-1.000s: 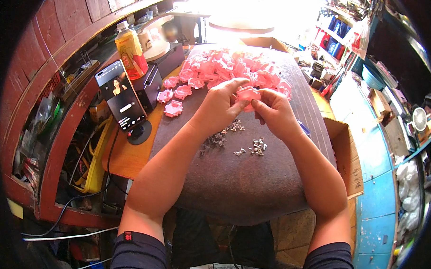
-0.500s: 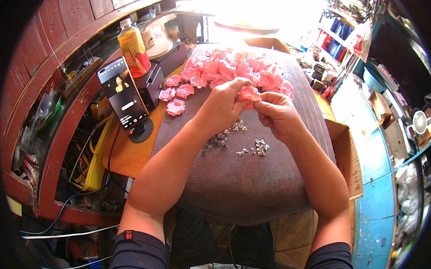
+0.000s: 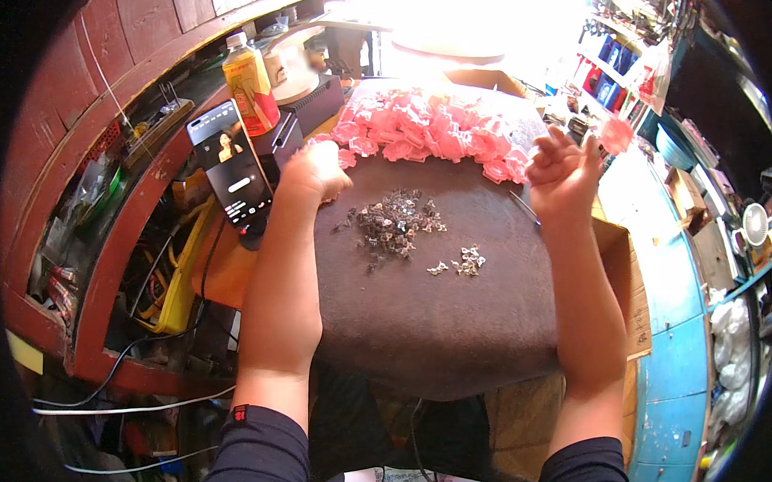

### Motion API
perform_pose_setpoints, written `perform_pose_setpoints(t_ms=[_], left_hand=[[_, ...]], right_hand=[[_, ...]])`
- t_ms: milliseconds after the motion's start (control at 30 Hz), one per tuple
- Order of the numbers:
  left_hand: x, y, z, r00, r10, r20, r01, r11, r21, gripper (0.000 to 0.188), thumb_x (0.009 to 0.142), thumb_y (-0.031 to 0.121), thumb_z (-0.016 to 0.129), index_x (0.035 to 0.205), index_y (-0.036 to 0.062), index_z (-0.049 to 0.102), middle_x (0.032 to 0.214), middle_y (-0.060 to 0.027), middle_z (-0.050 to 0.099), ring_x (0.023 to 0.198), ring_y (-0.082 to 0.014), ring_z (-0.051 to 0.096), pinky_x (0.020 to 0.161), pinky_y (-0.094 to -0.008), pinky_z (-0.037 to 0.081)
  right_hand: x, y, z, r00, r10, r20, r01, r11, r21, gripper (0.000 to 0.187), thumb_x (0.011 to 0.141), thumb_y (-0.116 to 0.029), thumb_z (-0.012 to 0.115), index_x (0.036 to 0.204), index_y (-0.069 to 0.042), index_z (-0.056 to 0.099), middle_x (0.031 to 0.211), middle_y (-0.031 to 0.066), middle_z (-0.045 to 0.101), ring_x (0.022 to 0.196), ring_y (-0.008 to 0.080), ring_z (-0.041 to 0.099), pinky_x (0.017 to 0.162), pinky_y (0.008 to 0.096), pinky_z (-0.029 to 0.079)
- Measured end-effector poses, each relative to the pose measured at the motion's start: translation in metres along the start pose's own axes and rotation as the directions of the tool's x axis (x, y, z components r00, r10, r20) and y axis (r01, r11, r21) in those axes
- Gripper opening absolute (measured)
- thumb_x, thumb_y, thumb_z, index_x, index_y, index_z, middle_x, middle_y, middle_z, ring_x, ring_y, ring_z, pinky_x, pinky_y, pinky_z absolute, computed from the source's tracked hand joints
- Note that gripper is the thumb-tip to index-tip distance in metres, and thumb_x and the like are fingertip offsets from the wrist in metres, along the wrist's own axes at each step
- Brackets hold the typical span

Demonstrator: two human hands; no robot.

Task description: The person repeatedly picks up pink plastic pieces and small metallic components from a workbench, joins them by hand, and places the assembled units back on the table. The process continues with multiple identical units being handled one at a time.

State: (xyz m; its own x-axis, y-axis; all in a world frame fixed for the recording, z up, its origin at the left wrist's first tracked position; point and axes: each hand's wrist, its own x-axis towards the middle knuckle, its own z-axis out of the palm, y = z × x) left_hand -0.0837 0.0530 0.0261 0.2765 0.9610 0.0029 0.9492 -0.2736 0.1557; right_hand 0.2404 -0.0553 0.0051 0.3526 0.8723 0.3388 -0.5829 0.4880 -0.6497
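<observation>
My left hand (image 3: pixel 319 171) is over the left end of a heap of pink flower-shaped plastic pieces (image 3: pixel 424 128). Its fingers hide the pieces beneath, so I cannot tell whether it grips one. On the right, my right hand (image 3: pixel 565 172) is raised with its fingers apart. A single blurred pink flower-shaped piece (image 3: pixel 615 136) appears just beyond its fingertips, over the table's right side. Between my forearms, a pile of small metal parts (image 3: pixel 395 223) lies on the brown cloth-like table cover (image 3: pixel 434 319), with a smaller cluster of them (image 3: pixel 468 261) nearby.
A phone (image 3: pixel 231 163) stands upright at the left, before a yellow-and-red drink bottle (image 3: pixel 251 83). A thin metal tool (image 3: pixel 525 208) lies beside my right wrist. An open cardboard box (image 3: pixel 615 249) is beyond the table's right edge, near a blue surface (image 3: pixel 670 370).
My hands have parted from around a pink piece. The left moved left to the loose pieces; the right moved right and opened, with a pink piece now beyond its fingertips.
</observation>
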Motion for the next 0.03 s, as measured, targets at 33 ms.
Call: perform_pose_setpoints(t_ms=[33], left_hand=[[0.0005, -0.004, -0.0008, 1.0, -0.008, -0.005, 0.008, 1.0, 0.002, 0.048, 0.073, 0.036, 0.079, 0.108, 0.0039, 0.068, 0.11, -0.0189, 0.069, 0.106, -0.0315, 0.065, 0.091, -0.0388, 0.05]], right_hand=[[-0.0069, 0.0102, 0.0041, 1.0, 0.011, -0.021, -0.013, 0.997, -0.072, 0.051, 0.091, -0.056, 0.058, 0.107, -0.008, 0.061, 0.081, 0.0075, 0.068, 0.065, 0.0169, 0.06, 0.058, 0.0314, 0.046]])
